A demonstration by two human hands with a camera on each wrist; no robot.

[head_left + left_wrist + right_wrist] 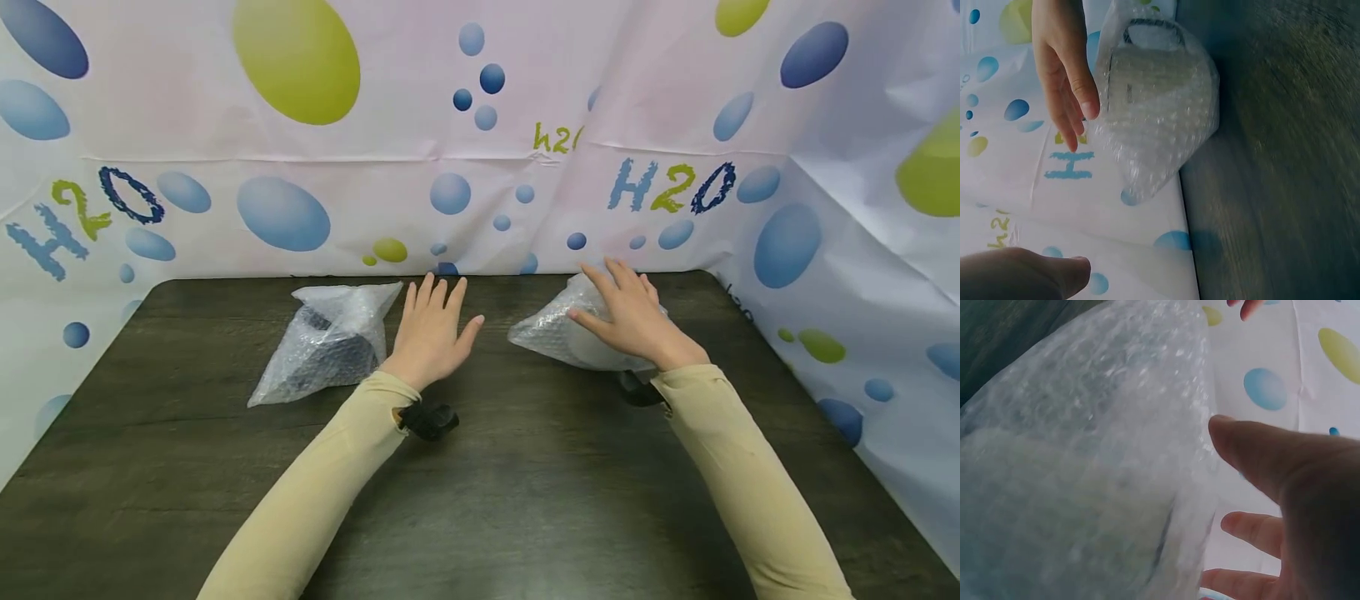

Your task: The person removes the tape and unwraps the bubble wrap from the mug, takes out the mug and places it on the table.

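While hands spread, bubble-wrapped parcels, dark tabletop, spotted backdrop

dark table; on it, left bubble-wrap packet, right bubble-wrap packet, apart.

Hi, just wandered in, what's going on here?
A person is reaching over a dark table with two bubble-wrapped parcels near its far edge. The left hand is open beside the left parcel, which has something dark inside. The right hand is open over the right parcel, which holds something pale; whether it touches the wrap is hard to tell. Neither hand grips anything, and both parcels are wrapped.
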